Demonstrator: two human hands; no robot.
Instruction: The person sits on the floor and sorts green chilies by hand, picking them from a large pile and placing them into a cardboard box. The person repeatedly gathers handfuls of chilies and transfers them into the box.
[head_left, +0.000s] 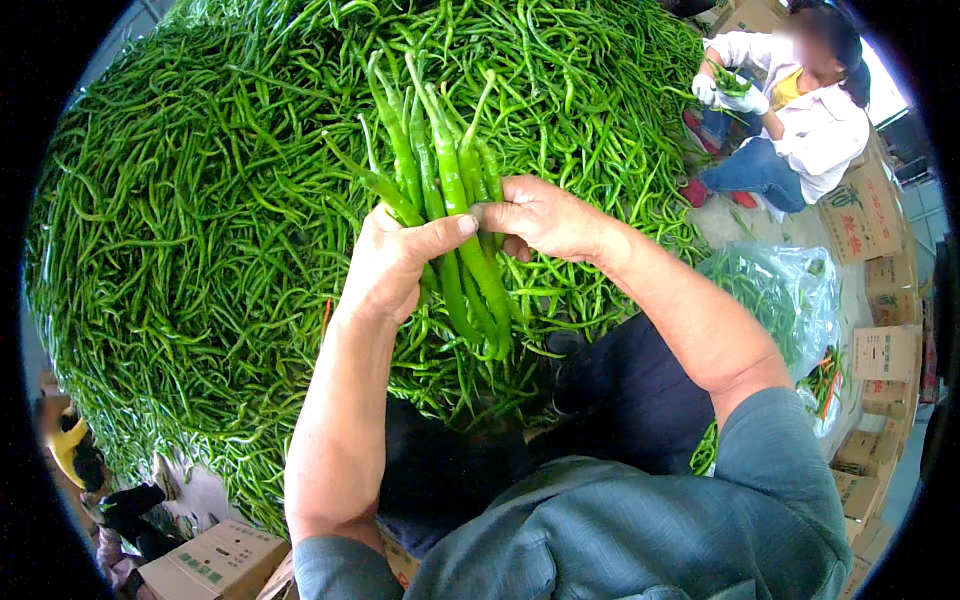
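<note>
Both my hands hold one bunch of long green chili peppers (450, 180) above a large heap of the same peppers (202, 240). My left hand (401, 255) wraps the bunch from the left, its thumb lying across the front. From the right, my right hand (536, 217) grips the bunch with thumb and curled fingers, close to the left thumb tip. The stems point up and away from me, and the pepper bodies hang down between my forearms. The fingers behind the bunch are partly hidden.
At the upper right a gloved co-worker (817, 142) sits holding peppers. A clear plastic bag of peppers (780, 300) lies right of my arm. Cardboard boxes (887, 352) line the right edge; another carton (214, 562) stands lower left, near other people (71, 450). My legs are below the bunch.
</note>
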